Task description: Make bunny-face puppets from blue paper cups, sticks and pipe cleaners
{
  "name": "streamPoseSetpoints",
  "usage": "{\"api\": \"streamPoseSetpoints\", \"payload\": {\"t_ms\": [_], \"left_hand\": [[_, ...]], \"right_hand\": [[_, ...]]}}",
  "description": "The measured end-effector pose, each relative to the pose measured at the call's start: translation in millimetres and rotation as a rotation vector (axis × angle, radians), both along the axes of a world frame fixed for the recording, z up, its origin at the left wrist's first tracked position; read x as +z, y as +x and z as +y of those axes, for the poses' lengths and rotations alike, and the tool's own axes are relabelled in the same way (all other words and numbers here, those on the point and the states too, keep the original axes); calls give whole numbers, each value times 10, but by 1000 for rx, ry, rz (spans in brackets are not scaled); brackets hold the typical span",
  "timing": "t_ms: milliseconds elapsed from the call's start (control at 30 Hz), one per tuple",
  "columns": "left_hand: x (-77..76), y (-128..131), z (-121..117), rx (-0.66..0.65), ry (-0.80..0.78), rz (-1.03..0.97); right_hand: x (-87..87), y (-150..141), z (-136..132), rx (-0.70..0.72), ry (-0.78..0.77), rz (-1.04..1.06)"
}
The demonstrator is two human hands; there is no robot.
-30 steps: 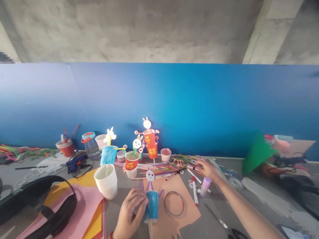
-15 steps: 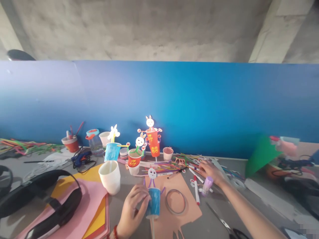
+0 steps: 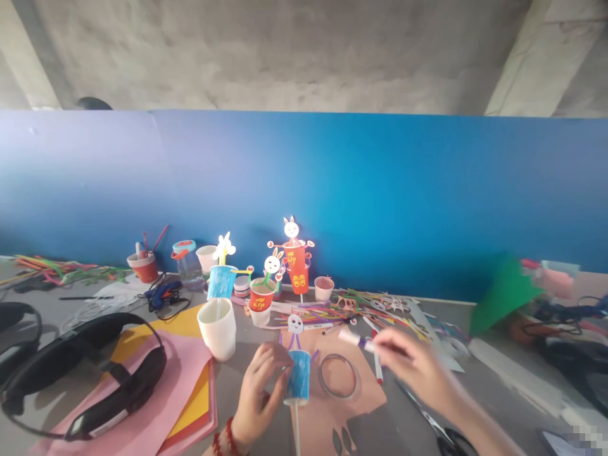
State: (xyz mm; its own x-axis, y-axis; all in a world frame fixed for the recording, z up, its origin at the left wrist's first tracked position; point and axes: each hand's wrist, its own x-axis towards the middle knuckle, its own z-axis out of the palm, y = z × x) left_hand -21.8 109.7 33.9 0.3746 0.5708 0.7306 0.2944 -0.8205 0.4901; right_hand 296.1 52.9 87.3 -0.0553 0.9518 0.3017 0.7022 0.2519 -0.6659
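My left hand (image 3: 266, 386) is closed at the left edge of a small blue-painted paper cup (image 3: 299, 377); the fingertips pinch there, partly hidden. Above the cup rises a white rabbit face (image 3: 295, 323) on purple pipe cleaners, and a pale stick (image 3: 297, 424) comes out below. In my right hand (image 3: 408, 361), slightly blurred, is a white marker with a purple band (image 3: 354, 339), pointing left over the peach paper (image 3: 370, 386). A roll of tape (image 3: 338, 375) lies on that paper, between the cup and my right hand.
Finished rabbit cups (image 3: 294, 266) stand at the back, one in white cups (image 3: 218, 335). Pipe cleaners (image 3: 327, 313) are strewn behind the paper. Black headphones (image 3: 114, 373) rest on coloured paper at left. Scissors (image 3: 430, 421) lie at right. A blue partition (image 3: 356, 190) closes off the back.
My right hand has come back from the pile of pens and pipe cleaners, lifting the marker toward the cup. My left hand keeps its hold on the cup. The view has shifted slightly.
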Motion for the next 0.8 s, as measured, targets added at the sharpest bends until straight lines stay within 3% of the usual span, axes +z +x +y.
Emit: {"api": "streamPoseSetpoints", "payload": {"t_ms": [67,200,467,633,700,800], "left_hand": [[12,18,-36,-16,47,52],[25,103,-147,-140,140,261],[27,163,-191,-153,172,350],[50,164,-133,-52,139,491],[40,179,-128,-45,114,563],[32,183,-119,-52,70,628]], "right_hand": [[-102,-321,-133,122,-76,-22],[-291,-681,-197,187,-151,75],[-439,-746,-231,214,-134,209],[-551,-485,-17,-93,80,-211],[-579,-426,98,-213,41,-444],[-598,-447,208,-255,-52,-630]]}}
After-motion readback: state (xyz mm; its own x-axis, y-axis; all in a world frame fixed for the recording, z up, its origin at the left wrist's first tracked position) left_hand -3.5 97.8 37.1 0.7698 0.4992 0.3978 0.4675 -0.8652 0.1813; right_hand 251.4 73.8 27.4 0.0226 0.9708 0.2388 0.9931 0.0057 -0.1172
